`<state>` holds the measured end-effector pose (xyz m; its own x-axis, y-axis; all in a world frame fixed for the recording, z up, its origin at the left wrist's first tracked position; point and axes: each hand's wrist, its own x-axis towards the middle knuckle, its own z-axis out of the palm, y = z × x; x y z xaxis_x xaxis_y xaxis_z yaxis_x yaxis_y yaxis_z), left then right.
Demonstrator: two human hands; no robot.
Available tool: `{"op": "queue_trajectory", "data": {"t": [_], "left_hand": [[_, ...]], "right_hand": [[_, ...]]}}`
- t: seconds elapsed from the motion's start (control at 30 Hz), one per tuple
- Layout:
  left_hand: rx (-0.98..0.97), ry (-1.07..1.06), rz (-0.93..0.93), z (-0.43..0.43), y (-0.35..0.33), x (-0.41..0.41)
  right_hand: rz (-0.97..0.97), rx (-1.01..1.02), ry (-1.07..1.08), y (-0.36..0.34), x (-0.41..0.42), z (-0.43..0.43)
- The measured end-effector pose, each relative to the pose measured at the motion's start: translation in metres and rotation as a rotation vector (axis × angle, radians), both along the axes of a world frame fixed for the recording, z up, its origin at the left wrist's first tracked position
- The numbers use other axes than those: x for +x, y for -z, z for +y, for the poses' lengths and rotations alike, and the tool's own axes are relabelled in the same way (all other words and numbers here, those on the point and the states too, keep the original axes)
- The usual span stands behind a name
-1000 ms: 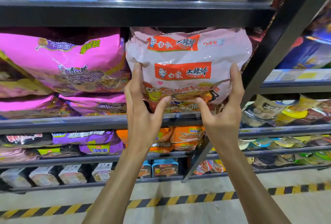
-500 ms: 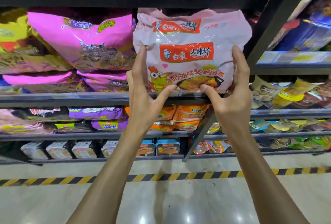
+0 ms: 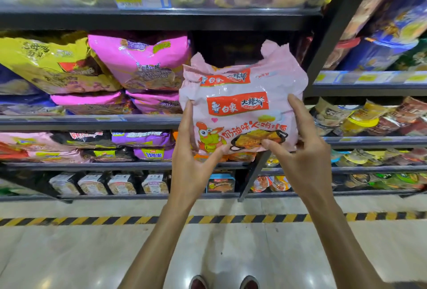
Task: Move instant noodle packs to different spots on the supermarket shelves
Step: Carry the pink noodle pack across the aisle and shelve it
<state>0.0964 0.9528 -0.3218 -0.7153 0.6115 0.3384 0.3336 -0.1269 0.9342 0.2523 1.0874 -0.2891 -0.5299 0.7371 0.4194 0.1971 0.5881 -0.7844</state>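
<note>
Shelves: the slot right of the magenta packs, where the pink pack sat a second ago, now shows dark and bare.
Change: the pack has come out and down, clear of the shelf edge; I judge the pick-up done and the carry to a new spot just beginning.
Pink noodle pack: held in the air in front of the shelves, upright, print facing the camera; pale pink crinkled film, puffy, with red label bands and a cartoon chicken low on the front.
Handling: soft and bulky, so it likely needs both hands.
Left hand: half closed on the pack's lower left side, thumb across the front.
Right hand: half closed on the lower right side, thumb pressed on the front.
</note>
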Motion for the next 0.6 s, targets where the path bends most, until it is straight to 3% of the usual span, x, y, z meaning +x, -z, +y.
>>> {"op": "queue_trajectory", "data": {"t": [0.27,0.6], "left_hand": [[-0.057,-0.081,-0.058,-0.070,-0.078,0.021],[-0.001,-0.276,-0.014,-0.150,-0.150,0.025]], "right_hand": [[-0.031,-0.132,-0.057,-0.078,0.008,-0.050],[-0.004,-0.055,-0.370,-0.155,-0.018,-0.090]]}}
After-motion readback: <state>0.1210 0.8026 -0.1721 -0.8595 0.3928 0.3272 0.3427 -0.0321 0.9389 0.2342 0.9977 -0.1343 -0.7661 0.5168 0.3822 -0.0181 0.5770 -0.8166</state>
